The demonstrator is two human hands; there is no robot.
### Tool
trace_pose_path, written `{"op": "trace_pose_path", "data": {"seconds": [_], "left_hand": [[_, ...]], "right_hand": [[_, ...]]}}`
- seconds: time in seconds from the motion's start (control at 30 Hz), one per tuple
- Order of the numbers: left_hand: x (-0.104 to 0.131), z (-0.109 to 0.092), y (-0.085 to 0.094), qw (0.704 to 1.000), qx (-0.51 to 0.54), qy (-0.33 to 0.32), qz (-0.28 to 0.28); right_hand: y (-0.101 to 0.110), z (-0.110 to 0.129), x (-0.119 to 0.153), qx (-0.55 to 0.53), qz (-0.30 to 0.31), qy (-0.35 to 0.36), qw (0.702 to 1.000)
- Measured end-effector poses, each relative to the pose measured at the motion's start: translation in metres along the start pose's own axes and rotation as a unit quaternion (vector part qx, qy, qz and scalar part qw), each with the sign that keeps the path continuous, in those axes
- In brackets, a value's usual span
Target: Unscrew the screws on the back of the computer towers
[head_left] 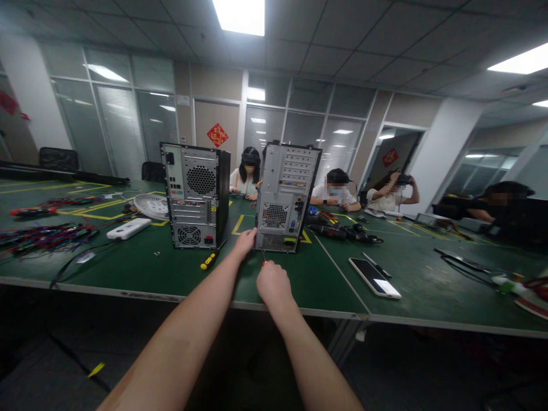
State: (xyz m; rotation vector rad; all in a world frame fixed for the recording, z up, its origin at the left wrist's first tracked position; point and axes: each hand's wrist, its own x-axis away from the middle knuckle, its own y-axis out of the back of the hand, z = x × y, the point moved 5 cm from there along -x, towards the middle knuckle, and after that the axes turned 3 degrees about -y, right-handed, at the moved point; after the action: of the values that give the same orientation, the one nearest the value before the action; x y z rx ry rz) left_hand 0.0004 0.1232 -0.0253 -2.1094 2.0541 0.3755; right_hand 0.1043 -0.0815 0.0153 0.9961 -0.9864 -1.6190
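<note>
Two desktop computer cases stand upright with their back panels toward me. At the lower left edge of the right computer case (274, 188), my left hand (245, 244) grips its side, some fingers hidden behind it. My right hand (274, 283) is closed around a screwdriver (265, 262) with a red handle. Its thin shaft points up at the bottom left of that case's back; whether the tip sits in a screw I cannot tell. The left computer case (192, 197) has a black side panel. Near its foot lies a yellow-and-black screwdriver (209, 260).
The green table (317, 279) also bears a white power strip (128, 228), bundled wires (47, 240), small screws (157, 253), a phone (374, 278), a pen (377, 265) and black cables (346, 231). Several people sit across and to the right, including one person (336, 191) behind the right case.
</note>
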Motion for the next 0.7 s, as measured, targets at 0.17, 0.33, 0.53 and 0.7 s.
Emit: {"op": "trace_pose_path", "data": {"seconds": [0.17, 0.33, 0.53, 0.7], "left_hand": [[-0.0015, 0.0020, -0.0012, 1.000, -0.010, 0.006, 0.004], [-0.0011, 0.0012, -0.0026, 1.000, -0.019, 0.006, 0.011], [0.0007, -0.0022, -0.0012, 0.999, -0.026, 0.020, 0.011], [-0.0006, -0.0007, -0.0015, 0.999, -0.021, 0.020, 0.015]], "right_hand": [[-0.0027, -0.0025, -0.0022, -0.001, -0.011, 0.004, 1.000], [-0.0036, -0.0038, -0.0033, -0.002, -0.023, 0.005, 1.000], [-0.0011, -0.0036, -0.0027, -0.014, -0.010, 0.002, 1.000], [-0.0003, -0.0041, -0.0044, -0.022, -0.006, -0.008, 1.000]]}}
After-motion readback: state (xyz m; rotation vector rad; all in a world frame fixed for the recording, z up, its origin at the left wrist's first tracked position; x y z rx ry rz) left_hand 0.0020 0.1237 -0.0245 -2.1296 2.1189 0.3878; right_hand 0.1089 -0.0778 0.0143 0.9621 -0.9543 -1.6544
